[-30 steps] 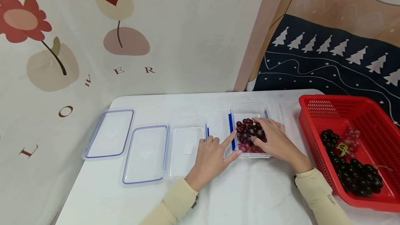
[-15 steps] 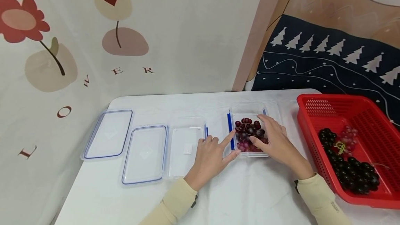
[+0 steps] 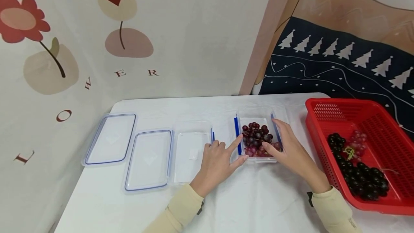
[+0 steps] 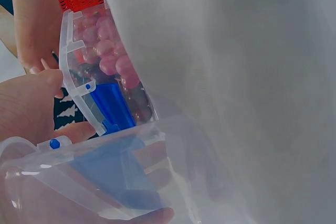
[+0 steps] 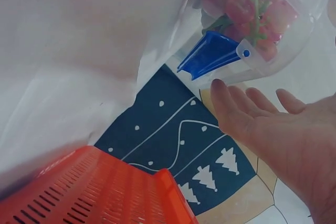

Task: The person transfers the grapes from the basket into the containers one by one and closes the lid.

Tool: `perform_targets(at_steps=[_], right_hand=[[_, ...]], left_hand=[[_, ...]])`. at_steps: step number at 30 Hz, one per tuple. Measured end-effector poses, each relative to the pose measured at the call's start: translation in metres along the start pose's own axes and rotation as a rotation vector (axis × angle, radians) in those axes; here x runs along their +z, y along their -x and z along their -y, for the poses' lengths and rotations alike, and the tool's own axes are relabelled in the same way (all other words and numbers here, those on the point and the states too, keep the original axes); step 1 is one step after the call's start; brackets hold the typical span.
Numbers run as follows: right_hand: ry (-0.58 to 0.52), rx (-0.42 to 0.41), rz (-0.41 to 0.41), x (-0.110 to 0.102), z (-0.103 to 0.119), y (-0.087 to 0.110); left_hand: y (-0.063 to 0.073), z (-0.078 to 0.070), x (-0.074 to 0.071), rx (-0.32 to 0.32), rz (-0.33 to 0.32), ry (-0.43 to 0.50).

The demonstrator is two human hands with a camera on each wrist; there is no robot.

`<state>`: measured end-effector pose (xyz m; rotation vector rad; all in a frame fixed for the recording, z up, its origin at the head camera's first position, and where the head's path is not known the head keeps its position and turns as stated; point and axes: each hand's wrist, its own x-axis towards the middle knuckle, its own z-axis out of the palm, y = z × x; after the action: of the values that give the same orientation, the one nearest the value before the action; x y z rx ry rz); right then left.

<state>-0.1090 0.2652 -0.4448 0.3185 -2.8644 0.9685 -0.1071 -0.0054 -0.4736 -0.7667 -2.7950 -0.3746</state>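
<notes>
Dark red and pink grapes lie in a clear plastic container with blue side clips. My left hand reaches across from the left, its index fingertip at the container's left rim and its thumb by the near corner. Over the right side is my right hand: the thumb extends above the grapes while the fingers are at the right wall. From the right wrist camera those fingers look loosely extended beside a lowered blue clip, gripping nothing.
A second clear container stands under and left of my left hand. Two blue-sealed lids lie further left, a near lid and a far lid. On the right, a red basket holds black grapes and red grapes.
My right hand has let go of the grapes and shifted right, toward the container's right wall, uncovering more of them. The left hand stays in place at the left rim.
</notes>
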Motion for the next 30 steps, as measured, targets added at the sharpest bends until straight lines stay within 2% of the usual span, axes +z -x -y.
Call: perform_targets(at_steps=[5,9,16,24,30], right_hand=[[-0.01,-0.054,-0.082,-0.004,0.004,0.006],[-0.019,-0.082,-0.111,-0.007,0.006,0.009],[-0.037,-0.104,-0.125,-0.012,0.003,0.015],[-0.034,-0.073,-0.108,-0.021,0.006,0.025],[-0.058,-0.076,-0.131,-0.031,0.003,0.034]], left_hand=[[0.001,0.0,0.0,-0.004,0.001,0.006],[0.001,0.001,-0.001,-0.004,-0.003,0.011],[0.0,0.0,-0.001,-0.002,0.005,0.027],[0.0,0.001,-0.001,-0.001,0.011,0.032],[0.0,0.0,0.0,-0.001,0.004,0.027]])
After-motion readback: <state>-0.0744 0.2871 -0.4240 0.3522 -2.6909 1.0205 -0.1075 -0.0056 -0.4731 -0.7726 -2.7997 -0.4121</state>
